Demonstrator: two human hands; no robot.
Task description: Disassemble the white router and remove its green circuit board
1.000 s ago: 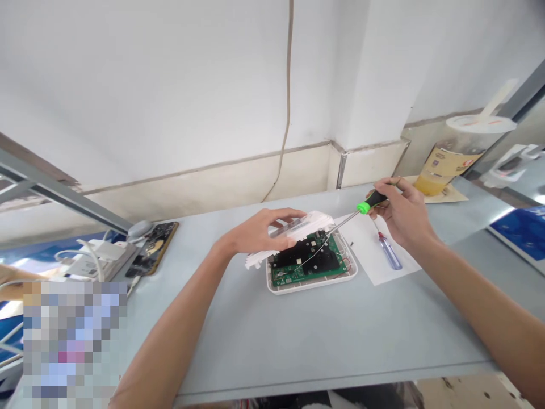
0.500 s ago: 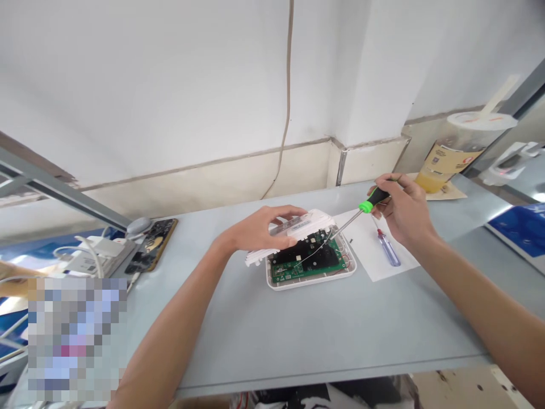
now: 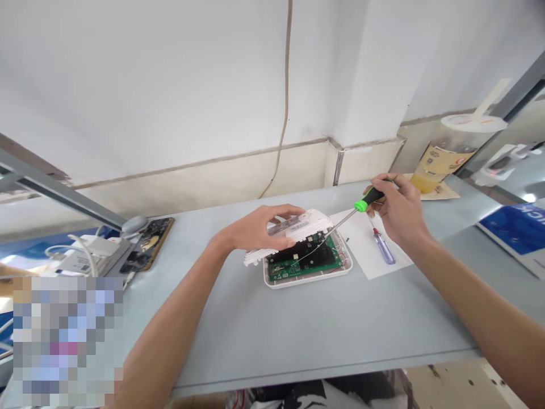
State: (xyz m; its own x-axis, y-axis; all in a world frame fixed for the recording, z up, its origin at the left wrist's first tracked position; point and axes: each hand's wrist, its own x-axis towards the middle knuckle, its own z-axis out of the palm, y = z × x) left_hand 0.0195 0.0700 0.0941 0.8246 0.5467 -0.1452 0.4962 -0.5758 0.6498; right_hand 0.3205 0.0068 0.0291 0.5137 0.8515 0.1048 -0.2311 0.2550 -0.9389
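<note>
My left hand [image 3: 266, 227] grips a white plastic cover [image 3: 313, 222], fingers over its far side and thumb at the near edge. The cover is tilted up over a green circuit board [image 3: 283, 271] that lies in a white plastic casing [image 3: 313, 284]. In my right hand [image 3: 400, 210] is a screwdriver [image 3: 361, 204] with a black and green handle, slanting down to the left. Its tip is at the board, near the cover's edge; exact contact cannot be made out. A thin pale wire runs across the board.
Right of the casing, a second screwdriver [image 3: 384, 248] with a clear purple handle lies on white paper [image 3: 366, 267], near a tiny dark piece. A drink cup [image 3: 447, 153] stands back right. A phone-like board [image 3: 149, 244] and white adapters with cables [image 3: 91, 255] are at left.
The view has shifted slightly, so everything sits a little further left. Both hands keep their holds, and the cover and screwdriver hold nearly the same pose over the board.
</note>
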